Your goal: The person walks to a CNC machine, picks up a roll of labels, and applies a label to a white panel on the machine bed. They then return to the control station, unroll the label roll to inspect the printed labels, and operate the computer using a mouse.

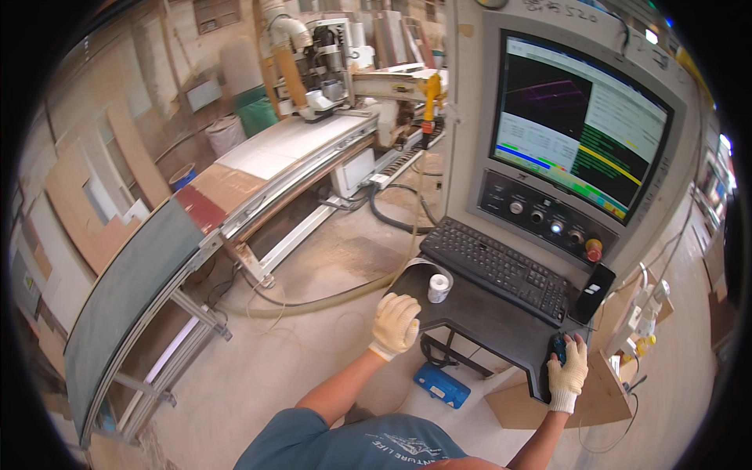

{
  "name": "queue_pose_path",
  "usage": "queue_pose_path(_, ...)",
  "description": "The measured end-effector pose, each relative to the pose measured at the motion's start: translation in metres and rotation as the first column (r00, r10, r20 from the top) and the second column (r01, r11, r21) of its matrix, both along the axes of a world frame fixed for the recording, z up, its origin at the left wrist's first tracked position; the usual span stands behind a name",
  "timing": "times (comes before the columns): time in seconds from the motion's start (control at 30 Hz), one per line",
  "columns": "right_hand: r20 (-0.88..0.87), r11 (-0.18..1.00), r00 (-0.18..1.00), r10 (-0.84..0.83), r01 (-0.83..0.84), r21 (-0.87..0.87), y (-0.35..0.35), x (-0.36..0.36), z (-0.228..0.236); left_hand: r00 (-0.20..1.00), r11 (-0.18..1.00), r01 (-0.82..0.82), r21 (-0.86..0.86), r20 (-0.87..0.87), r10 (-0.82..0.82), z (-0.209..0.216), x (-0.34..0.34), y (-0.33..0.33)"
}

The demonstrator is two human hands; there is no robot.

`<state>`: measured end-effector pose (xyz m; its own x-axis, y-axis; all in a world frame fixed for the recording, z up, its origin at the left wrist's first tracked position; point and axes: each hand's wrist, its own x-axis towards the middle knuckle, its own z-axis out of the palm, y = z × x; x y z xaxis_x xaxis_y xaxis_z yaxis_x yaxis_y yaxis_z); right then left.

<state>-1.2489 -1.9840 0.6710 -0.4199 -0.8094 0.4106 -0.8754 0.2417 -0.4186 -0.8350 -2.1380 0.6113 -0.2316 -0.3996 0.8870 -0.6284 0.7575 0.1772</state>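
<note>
Jutting over the pale workshop floor (258,368), a black shelf (489,309) bears a mouse (558,345).

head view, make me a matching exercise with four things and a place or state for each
Things:
1. right hand
2. white roll
3. screen
4. left hand

Places or states:
A. lit up
B. to the left of the white roll
C. over the mouse
D. on the dark shelf

Pairs: 1-C, 2-D, 3-A, 4-B
</note>
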Motion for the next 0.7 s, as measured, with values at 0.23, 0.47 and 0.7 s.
queue_pose_path(0.23, -0.027, 0.998, 0.998, 0.052, -0.053, -0.035, 0.000, 0.000, -0.004, 1.000, 1.000, -0.010, -0.023, 0.009, 0.010, -0.002, 0.003, 0.000)
queue_pose_path(0.47, 0.004, 0.996, 0.997, 0.077, -0.076, -0.040, 0.004, 0.010, 0.009, 0.999, 0.999, -0.040, 0.022, 0.031, 0.039, -0.004, 0.003, 0.001)
queue_pose_path(0.7, -0.069, 1.000, 0.998, -0.007, 0.005, -0.030, 0.002, 0.009, 0.010, 1.000, 1.000, 0.004, -0.012, 0.021, -0.004, 0.000, -0.002, -0.002)
